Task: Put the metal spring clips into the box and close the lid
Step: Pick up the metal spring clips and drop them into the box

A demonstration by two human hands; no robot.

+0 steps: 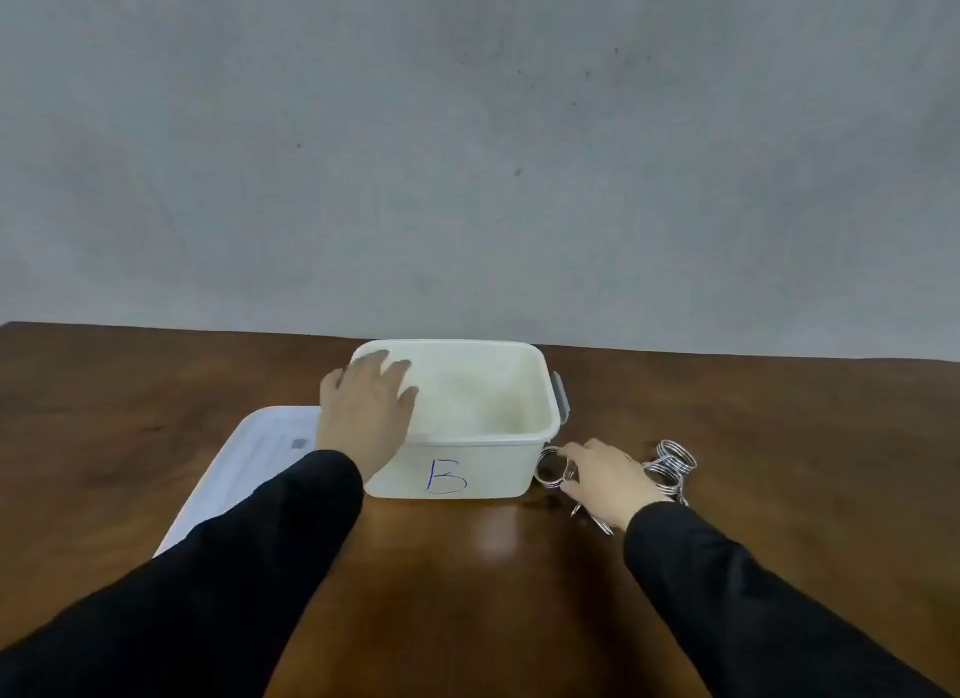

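Note:
A white plastic box (488, 469) marked with a blue "B" stands open on the brown table; its inside looks empty. My left hand (366, 411) rests on the box's left rim, fingers spread. Its white lid (249, 469) lies flat on the table to the left of the box. My right hand (605, 476) is just right of the box, fingers closed on a metal spring clip (551, 468) with a round coil. Several more spring clips (672, 463) lie in a pile behind and to the right of that hand, partly hidden by it.
The wooden table (493, 567) runs to a grey wall at the back. A grey latch (561, 393) sticks out from the box's right side. Both my black sleeves reach in from the bottom of the view.

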